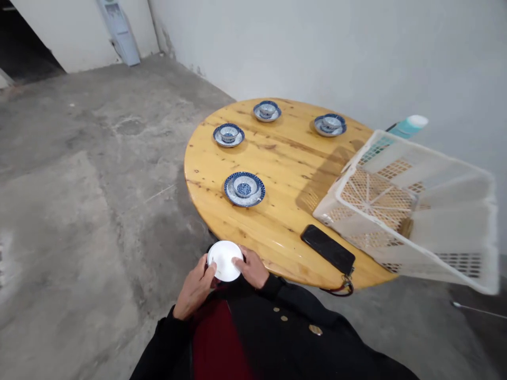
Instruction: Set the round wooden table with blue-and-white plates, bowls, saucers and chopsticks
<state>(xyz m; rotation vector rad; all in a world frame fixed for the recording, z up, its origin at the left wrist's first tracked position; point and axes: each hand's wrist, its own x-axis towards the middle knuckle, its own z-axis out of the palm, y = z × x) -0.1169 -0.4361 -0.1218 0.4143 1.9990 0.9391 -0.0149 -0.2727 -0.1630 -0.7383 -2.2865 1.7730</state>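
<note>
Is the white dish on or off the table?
Off: left hand and right hand hold the white dish near the edge of the table.

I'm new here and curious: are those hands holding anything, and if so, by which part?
Yes: the left hand and right hand hold a round white dish by opposite sides of its rim, thumbs on its upper face; material unclear.

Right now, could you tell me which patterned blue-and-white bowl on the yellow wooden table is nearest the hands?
It is the frontmost bowl, beyond the left hand and right hand; the other three bowls sit farther back.
</note>
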